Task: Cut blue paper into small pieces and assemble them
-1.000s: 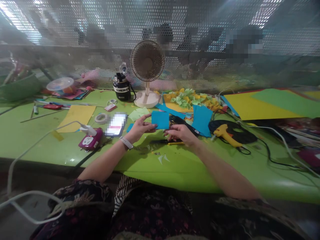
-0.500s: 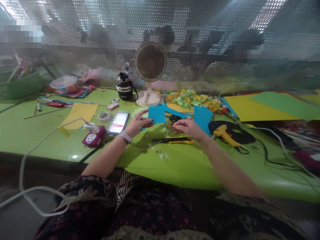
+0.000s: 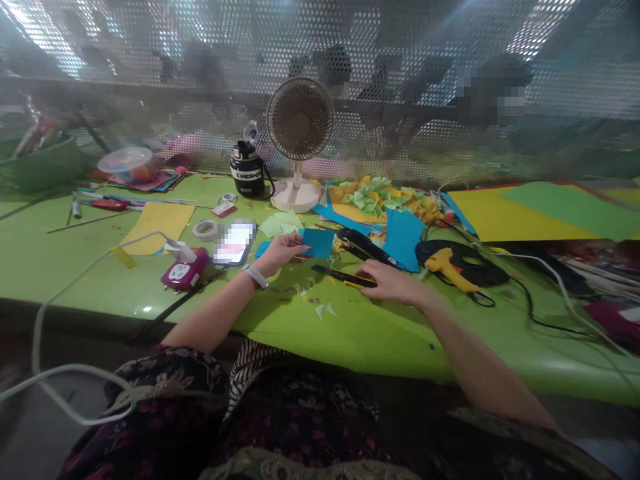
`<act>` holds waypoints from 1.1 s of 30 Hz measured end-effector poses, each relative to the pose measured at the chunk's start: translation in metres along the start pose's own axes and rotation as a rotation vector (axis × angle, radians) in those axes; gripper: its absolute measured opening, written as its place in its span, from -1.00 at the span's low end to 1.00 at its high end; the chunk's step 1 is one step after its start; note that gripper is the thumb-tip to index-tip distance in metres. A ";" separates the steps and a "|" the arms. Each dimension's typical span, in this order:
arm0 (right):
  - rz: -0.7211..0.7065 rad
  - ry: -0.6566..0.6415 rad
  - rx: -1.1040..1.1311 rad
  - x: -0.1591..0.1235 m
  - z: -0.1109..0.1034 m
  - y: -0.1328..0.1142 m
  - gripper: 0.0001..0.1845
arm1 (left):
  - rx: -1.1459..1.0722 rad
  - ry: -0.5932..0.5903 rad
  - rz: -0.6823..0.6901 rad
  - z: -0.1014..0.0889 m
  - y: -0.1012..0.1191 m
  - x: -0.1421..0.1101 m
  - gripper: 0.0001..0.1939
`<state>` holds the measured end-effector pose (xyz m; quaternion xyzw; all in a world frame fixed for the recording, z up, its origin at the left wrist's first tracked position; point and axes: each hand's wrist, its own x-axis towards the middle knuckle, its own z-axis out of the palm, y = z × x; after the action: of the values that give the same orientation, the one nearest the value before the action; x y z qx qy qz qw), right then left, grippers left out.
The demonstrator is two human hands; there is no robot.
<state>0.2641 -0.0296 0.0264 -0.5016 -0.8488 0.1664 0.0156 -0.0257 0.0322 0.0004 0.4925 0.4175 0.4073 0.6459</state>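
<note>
Your left hand was open and relaxed, its fingertips just short of a flat teal-blue paper square at its 3 o'clock. Your right hand lay over the end of a yellow-and-black utility knife (grip or mere touch, I cannot tell), with the square at its 10 o'clock.

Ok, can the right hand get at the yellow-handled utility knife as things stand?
Likely yes: the right hand lies at the end of the knife, seemingly touching it, with nothing in between.

Harsh glare overhead, dim foreground, warped edges
</note>
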 end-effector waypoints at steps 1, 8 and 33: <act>0.055 -0.024 -0.026 -0.003 -0.003 -0.001 -0.74 | 0.013 0.006 0.004 0.000 -0.001 0.001 -0.72; 0.353 0.082 -0.081 -0.019 -0.010 0.002 -0.74 | 0.077 0.071 -0.096 0.000 -0.003 0.001 -0.71; 0.223 0.180 -0.065 0.000 0.010 -0.004 -0.66 | 0.800 0.146 0.367 -0.002 0.015 -0.015 -0.73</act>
<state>0.2591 -0.0338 0.0181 -0.6061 -0.7878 0.0937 0.0568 -0.0341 0.0210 0.0169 0.7395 0.4925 0.3555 0.2902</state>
